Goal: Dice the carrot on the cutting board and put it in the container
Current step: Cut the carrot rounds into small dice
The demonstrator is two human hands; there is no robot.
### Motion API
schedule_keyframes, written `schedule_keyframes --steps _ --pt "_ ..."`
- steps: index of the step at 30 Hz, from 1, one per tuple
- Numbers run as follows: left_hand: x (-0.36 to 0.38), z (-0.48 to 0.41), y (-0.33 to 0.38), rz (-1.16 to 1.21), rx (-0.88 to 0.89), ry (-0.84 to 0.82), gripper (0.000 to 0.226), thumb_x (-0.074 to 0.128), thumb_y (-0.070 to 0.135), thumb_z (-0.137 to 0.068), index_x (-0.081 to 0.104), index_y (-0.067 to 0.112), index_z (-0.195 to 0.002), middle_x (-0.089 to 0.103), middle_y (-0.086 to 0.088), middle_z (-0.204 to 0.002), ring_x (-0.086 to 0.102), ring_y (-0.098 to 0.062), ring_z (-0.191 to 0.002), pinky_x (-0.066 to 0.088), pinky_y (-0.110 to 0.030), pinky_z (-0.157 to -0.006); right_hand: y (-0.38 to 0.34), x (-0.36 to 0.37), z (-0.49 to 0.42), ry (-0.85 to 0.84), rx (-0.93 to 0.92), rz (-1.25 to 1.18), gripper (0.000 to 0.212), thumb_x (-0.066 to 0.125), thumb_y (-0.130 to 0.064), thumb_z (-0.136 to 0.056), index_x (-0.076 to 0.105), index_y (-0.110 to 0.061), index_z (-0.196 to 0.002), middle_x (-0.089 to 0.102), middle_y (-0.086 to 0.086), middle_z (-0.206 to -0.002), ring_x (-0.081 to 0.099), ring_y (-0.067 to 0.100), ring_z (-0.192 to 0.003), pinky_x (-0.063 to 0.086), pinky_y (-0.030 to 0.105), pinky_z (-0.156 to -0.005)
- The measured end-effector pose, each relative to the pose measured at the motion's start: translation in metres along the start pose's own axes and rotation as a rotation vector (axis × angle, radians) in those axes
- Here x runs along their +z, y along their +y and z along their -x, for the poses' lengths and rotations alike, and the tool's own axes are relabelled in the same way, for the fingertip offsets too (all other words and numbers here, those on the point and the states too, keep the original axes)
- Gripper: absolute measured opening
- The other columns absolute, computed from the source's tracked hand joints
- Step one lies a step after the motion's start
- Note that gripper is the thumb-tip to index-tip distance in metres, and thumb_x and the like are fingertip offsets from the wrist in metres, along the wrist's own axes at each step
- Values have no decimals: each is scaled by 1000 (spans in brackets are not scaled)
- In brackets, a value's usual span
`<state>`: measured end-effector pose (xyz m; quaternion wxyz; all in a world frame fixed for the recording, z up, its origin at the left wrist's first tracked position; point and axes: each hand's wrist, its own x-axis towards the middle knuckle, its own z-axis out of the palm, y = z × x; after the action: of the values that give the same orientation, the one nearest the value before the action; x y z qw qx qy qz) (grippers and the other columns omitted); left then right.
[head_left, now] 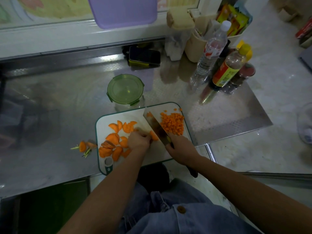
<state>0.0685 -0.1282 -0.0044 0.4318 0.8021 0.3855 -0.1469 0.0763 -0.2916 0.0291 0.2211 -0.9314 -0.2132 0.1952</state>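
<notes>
A white cutting board (pixel 152 153) with a green rim lies on the steel counter. Orange carrot slices (pixel 114 142) are spread over its left half. A heap of diced carrot (pixel 173 123) sits at its far right corner. My left hand (pixel 139 141) curls its fingers on a carrot piece (pixel 154 135) in the middle of the board. My right hand (pixel 179 146) grips the handle of a cleaver (pixel 156 121), whose blade stands between the held piece and the dice. Just behind the board is a glass container with a green lid (pixel 125 89), closed.
A carrot top with green stems (pixel 84 146) lies on the counter left of the board. Bottles (pixel 226 68) and jars stand at the back right. A dark phone-like object (pixel 144 56) lies behind the container. The counter's front edge runs just under the board.
</notes>
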Motion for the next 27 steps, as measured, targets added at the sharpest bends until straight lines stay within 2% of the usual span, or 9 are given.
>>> schedule_keyframes --steps 4,7,16,21,25,27 --pt "1 -2 -2 41 -5 3 20 72 26 -80 76 9 -70 72 -14 -72 69 -29 -73 58 -41 -71 -7 -3 2 -48 5 19 27 49 -24 -89 50 -14 -114 56 8 -82 54 28 -74 43 34 -61" --pt "-2 0 0 50 -13 4 21 70 22 -82 73 10 -64 71 -12 -69 69 -28 -71 57 -37 -68 -10 -4 5 -98 7 65 26 48 -24 -90 49 -11 -113 53 7 -81 53 28 -73 46 36 -63" --pt "-3 0 3 14 -44 13 16 73 25 -77 74 9 -75 71 -12 -77 67 -27 -77 52 -31 -65 -10 1 9 -171 19 104 28 47 -17 -91 46 -6 -117 58 16 -87 57 34 -75 51 41 -66" --pt "-4 -3 5 -16 -53 22 16 70 21 -79 73 6 -83 71 -14 -88 66 -29 -85 53 -33 -71 -11 7 7 -193 34 94 24 47 -15 -91 46 -6 -113 57 16 -88 57 34 -76 51 42 -66" --pt "-4 -3 4 -17 -51 23 14 68 20 -80 74 7 -80 71 -12 -84 66 -28 -83 53 -32 -69 -13 13 1 -178 38 111 24 46 -16 -91 45 -6 -112 57 18 -93 57 36 -81 45 37 -64" --pt "-4 -2 5 -11 -46 20 14 68 19 -81 74 6 -81 69 -11 -81 66 -28 -83 51 -31 -67 -12 17 2 -160 31 104 24 46 -18 -92 44 -6 -113 58 18 -93 58 36 -81 46 37 -63"
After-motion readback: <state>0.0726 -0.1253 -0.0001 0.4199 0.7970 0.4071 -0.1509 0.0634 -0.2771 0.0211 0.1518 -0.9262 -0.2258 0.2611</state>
